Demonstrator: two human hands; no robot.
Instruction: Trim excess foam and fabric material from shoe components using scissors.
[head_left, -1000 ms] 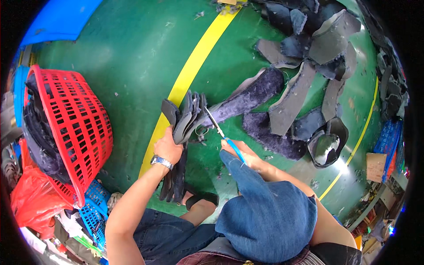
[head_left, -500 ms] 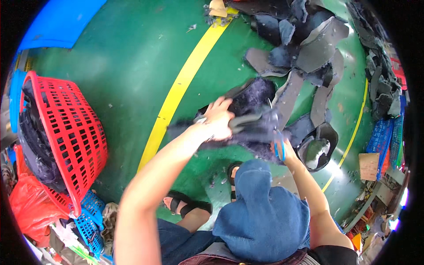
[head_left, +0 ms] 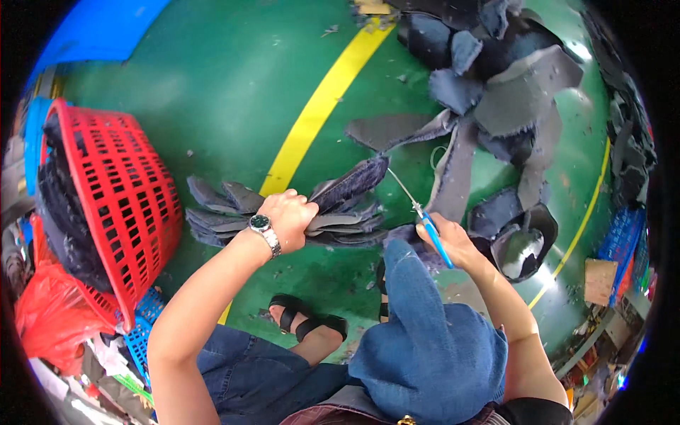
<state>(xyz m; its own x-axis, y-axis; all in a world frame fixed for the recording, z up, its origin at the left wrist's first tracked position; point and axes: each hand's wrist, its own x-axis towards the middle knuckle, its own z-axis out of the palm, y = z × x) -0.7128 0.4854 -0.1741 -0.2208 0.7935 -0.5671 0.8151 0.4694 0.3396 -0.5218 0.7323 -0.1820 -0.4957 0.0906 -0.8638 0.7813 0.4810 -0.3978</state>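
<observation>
A: Where's the bundle of sole-shaped cutouts [head_left: 283,212] being kept?

B: Gripped in the left hand [head_left: 292,216], at 9 o'clock from the right hand [head_left: 448,241], which is closed round blue-handled scissors [head_left: 418,212]. Plenty trimmed, scraps [head_left: 496,106] piled at 1 o'clock.

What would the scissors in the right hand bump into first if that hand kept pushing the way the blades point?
The right hand holds blue-handled scissors pointing up-left. Their tips seem almost at the top dark fabric piece of the bundle in the left hand, so probably that, though depth is unclear.
</observation>
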